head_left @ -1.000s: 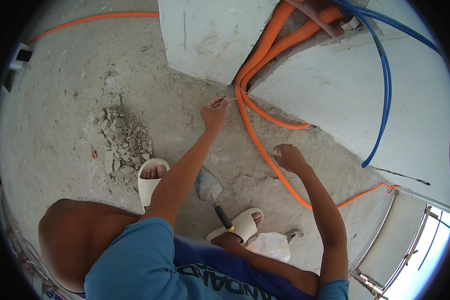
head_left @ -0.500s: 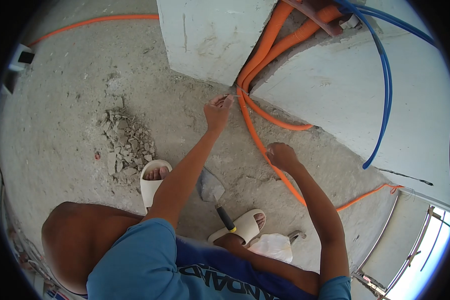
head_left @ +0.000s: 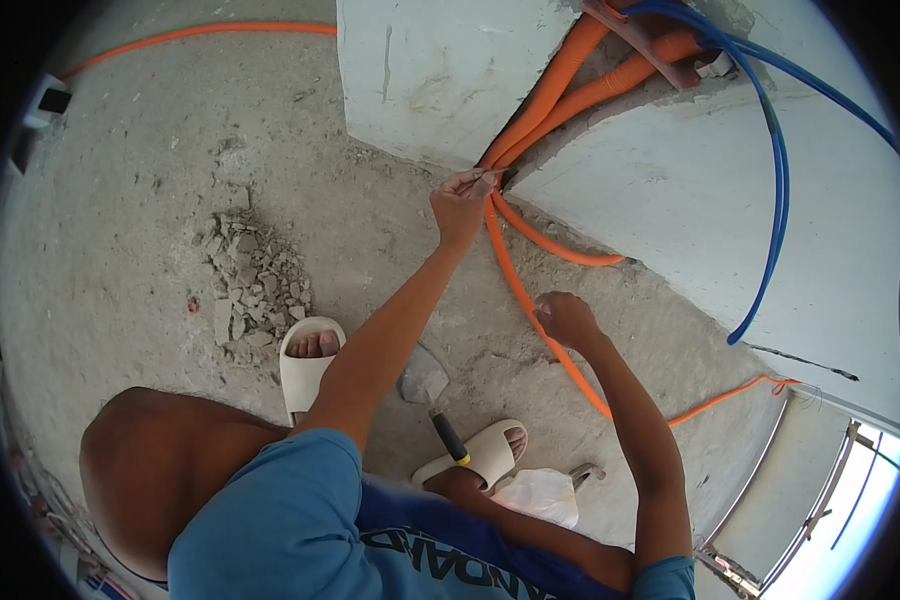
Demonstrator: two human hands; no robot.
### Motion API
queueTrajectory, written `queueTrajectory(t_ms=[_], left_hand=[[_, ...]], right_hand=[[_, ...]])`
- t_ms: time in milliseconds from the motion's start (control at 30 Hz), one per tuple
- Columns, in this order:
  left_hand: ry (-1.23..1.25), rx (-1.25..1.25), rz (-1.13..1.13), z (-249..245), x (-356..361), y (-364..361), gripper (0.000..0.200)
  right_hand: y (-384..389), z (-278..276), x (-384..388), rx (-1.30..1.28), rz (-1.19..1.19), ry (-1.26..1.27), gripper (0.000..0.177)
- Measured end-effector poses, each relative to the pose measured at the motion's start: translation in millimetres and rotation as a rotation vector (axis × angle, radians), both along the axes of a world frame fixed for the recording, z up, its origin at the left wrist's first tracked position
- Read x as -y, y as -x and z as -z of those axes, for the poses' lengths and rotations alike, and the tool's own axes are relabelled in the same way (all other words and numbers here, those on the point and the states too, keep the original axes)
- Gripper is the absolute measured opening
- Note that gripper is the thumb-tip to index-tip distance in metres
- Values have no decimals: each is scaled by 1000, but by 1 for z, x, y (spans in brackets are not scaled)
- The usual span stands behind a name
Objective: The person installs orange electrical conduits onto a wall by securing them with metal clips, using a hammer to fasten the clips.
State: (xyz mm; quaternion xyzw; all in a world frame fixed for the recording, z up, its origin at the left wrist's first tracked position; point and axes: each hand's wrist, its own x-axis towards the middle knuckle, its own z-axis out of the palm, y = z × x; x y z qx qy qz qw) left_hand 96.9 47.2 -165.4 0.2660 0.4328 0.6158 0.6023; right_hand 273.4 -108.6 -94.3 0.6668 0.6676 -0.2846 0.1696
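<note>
My left hand (head_left: 462, 208) is pinched at the orange conduits (head_left: 530, 125), where they come out of the wall corner. A thin, light strip or wire (head_left: 503, 171) sticks out past its fingertips, across the conduits. Lower right, my right hand (head_left: 567, 319) is closed beside the thinner orange conduit (head_left: 518, 290) that runs along the floor; what its fingers hold, if anything, is too small to tell. A second orange branch (head_left: 570, 254) curves along the wall base.
Broken rubble (head_left: 255, 280) lies on the concrete floor at left. A trowel with a black and yellow handle (head_left: 450, 438) rests between my sandalled feet, near a white plastic bag (head_left: 538, 497). Blue tubes (head_left: 782, 200) hang at the right wall. Another orange conduit (head_left: 200, 32) runs at upper left.
My left hand has moved up and right, onto the conduits, with the thin piece now across them. My right hand has barely moved. The view has shifted slightly.
</note>
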Motion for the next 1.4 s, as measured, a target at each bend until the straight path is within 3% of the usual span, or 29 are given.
queueTrajectory(t_ms=[600,867,1000,1167,1267,1333,1400], left_hand=[[-17,-44,-116,-12,-5,-37,19],[26,-20,-46,-15,-7,-33,17],[32,7,-110,-13,-5,-38,15],[19,-111,-158,-3,-7,-46,17],[-21,-65,-174,0,-7,-51,14],[-89,-12,-168,11,-8,-56,13],[-85,-29,-166,14,-9,-51,13]], right_hand=[[-14,-10,18,-57,18,-56,22],[-27,-17,46,-47,56,-68,24],[-36,-58,77,-40,67,-69,24],[-69,-115,172,-13,344,-55,22],[-98,-126,260,62,694,-272,21],[-98,-116,288,93,868,-379,21],[-61,-100,284,-67,990,-423,21]])
